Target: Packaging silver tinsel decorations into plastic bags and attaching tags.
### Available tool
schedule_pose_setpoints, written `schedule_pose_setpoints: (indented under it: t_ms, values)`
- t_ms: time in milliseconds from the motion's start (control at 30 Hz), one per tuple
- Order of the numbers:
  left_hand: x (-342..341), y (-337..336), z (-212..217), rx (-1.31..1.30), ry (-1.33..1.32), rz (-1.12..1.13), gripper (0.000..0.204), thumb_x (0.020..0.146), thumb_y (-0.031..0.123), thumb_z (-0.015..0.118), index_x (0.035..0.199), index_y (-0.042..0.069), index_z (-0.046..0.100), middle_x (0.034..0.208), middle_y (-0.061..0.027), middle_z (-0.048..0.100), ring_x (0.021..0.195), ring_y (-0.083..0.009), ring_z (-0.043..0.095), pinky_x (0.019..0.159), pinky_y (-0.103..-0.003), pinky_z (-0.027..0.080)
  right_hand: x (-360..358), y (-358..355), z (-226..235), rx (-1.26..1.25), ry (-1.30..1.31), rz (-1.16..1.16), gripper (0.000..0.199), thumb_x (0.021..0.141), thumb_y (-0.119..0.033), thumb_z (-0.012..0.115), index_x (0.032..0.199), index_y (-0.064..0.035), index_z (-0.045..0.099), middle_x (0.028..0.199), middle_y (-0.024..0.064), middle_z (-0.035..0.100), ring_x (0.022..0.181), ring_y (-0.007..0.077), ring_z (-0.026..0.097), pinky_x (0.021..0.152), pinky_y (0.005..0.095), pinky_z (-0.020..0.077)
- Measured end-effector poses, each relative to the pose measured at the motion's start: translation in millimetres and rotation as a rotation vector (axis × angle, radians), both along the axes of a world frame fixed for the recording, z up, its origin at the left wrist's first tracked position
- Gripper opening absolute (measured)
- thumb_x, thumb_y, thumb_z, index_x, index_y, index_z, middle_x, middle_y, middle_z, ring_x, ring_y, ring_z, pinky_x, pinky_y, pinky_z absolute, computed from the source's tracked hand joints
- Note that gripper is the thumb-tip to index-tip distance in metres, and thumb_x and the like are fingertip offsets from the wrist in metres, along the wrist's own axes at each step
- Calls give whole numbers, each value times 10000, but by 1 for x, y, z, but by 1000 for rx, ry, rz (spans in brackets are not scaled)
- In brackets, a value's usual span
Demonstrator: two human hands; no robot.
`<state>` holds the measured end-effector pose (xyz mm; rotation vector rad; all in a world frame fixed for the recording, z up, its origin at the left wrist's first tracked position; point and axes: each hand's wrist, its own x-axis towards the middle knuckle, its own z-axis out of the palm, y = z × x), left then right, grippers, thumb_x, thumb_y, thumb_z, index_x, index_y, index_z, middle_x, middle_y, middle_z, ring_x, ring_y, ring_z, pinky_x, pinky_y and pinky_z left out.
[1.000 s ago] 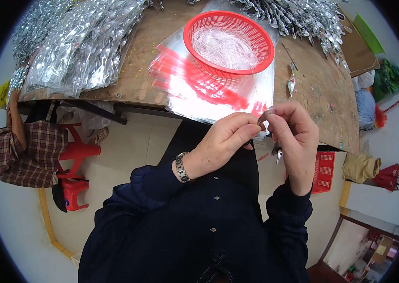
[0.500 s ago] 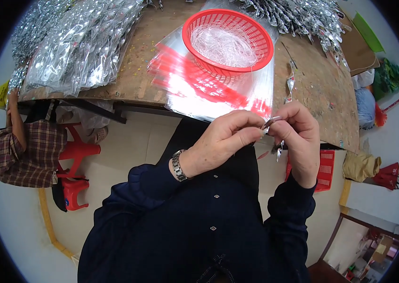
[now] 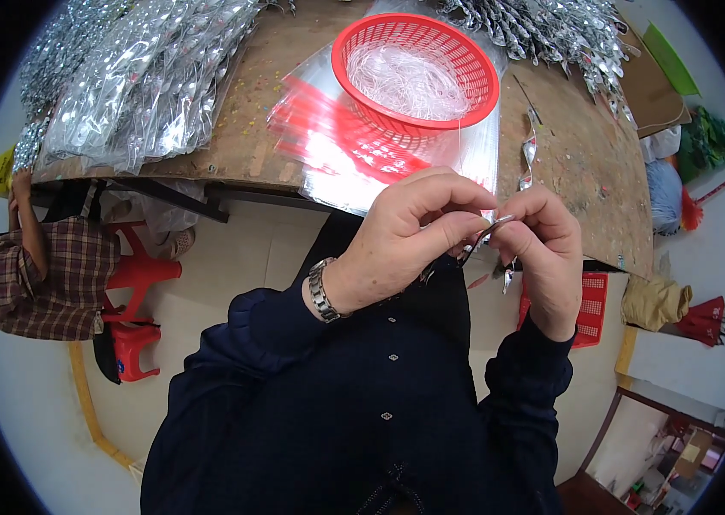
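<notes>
My left hand (image 3: 418, 240) and my right hand (image 3: 547, 257) meet just off the table's near edge, thumbs and forefingers pinched. Between them they hold a thin, curved silver strip (image 3: 498, 222), its edges glinting. A small twisted silver end (image 3: 507, 279) hangs below my right fingers. Fingers hide most of the strip. Beyond the hands stands a red plastic basket (image 3: 415, 124) with a tangle of fine whitish thread (image 3: 405, 79); one strand trails down from it toward my hands. A twisted silver strip (image 3: 528, 153) lies on the table to the right.
Clear plastic sleeves with red bands (image 3: 324, 124) lie under the basket. Bagged silver pieces (image 3: 135, 94) pile up at the left, loose silver pieces (image 3: 551, 34) at the far right. Another person in a checked shirt (image 3: 54, 275) is at the left, near red stools (image 3: 135, 348).
My left hand has turned and shifted slightly, its fingers more arched. The curved strip between my fingertips shows more of its length, with a dark part hanging lower. My right hand has barely moved.
</notes>
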<state>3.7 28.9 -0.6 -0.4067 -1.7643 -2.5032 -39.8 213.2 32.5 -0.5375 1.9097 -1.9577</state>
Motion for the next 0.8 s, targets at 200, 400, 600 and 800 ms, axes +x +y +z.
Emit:
schedule_pose_setpoints:
  t_ms: [200,400,600,800]
  values:
    - [-3,-4,2,-176,149,72,173,893,-38,576,1051,-15,641,959,-60,604,817,-103,583,705,-233,474,-1,0,1,23,18,3,45,876,-38,646,900,-22,612,776,-2,628,677,28,552,578,163,407]
    - [-5,-3,1,-317,331,191,122,879,-50,583,976,-6,641,874,-66,597,752,-126,577,664,-247,456,-2,-2,2,22,10,28,55,877,-52,656,906,-27,617,772,-10,624,673,25,545,574,162,403]
    - [-11,-9,5,-367,441,241,91,864,-40,593,941,-8,630,849,-85,607,743,-173,576,685,-288,450,-1,-9,13,89,18,34,86,867,-82,648,901,-40,581,754,5,606,611,43,508,567,184,390]
    - [-10,-18,15,-425,426,268,90,865,-52,579,934,-18,625,859,-71,604,750,-152,567,686,-272,446,-2,-14,19,118,85,52,68,876,-78,639,910,-34,600,754,0,603,624,35,506,574,181,387]
